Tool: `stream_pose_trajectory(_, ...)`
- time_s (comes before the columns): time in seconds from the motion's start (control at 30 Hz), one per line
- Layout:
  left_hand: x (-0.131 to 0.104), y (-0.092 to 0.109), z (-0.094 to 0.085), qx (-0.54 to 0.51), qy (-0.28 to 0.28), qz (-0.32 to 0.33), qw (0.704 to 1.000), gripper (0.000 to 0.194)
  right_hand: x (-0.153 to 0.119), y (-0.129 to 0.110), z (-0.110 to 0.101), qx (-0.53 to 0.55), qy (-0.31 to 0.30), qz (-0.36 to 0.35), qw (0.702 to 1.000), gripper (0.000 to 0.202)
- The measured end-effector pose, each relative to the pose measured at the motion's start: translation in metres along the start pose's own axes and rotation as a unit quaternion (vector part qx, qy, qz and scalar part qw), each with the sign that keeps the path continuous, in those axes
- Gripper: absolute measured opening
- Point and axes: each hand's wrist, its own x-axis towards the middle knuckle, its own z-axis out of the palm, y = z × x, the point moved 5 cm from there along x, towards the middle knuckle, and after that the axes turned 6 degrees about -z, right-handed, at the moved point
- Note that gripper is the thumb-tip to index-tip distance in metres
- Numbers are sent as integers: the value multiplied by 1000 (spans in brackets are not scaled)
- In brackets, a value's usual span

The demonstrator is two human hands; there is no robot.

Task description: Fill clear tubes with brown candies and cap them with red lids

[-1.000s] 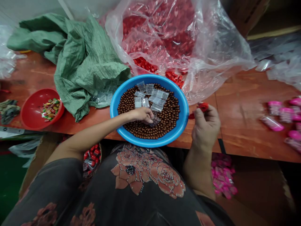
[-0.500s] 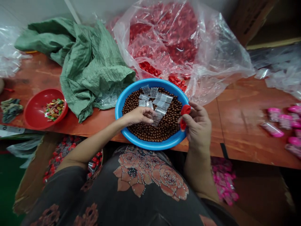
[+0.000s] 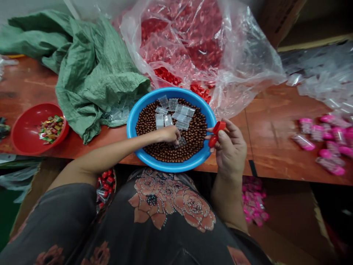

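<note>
A blue basin (image 3: 131,127) full of small brown balls (image 3: 165,156) sits in front of me. My left hand (image 3: 171,134) is inside it, low over the balls, fingers closed on a small clear plastic container (image 3: 180,142). The fingers partly hide that container, and its lower end is among the balls. Several more clear containers (image 3: 182,119) lie on the balls farther back. At the basin's right rim, my right hand (image 3: 231,143) pinches a red plastic cap (image 3: 219,127) with a rounded red part (image 3: 213,141) below it.
Behind the basin lies a large clear bag (image 3: 248,62) of red plastic parts. A green woven sack (image 3: 96,70) and a red bowl (image 3: 24,129) of wrapped sweets are at left. Pink-capped tubes (image 3: 317,132) lie at right on the red-brown table (image 3: 270,140).
My left hand has shifted its container forward-down into the balls, tilting it. My right hand has turned the red cap slightly. The whole view has swung a little to the right.
</note>
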Motion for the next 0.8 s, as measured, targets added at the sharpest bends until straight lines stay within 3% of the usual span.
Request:
stream_pose_trajectory(0.27,7,1,8,-111,-21,13,993,19,-1,6,-5,8,7,-11,1000,35)
stream_pose_trajectory(0.5,6,7,10,-231,-37,66,970,21,0,4,-5,26,27,-38,999,41)
stream_pose_trajectory(0.67,-27,14,-4,-332,-52,110,936,22,2,2,-4,32,26,-22,999,48)
stream_pose_trajectory(0.8,-61,8,-15,-392,-29,104,914,24,10,1,8,23,-6,-33,999,41)
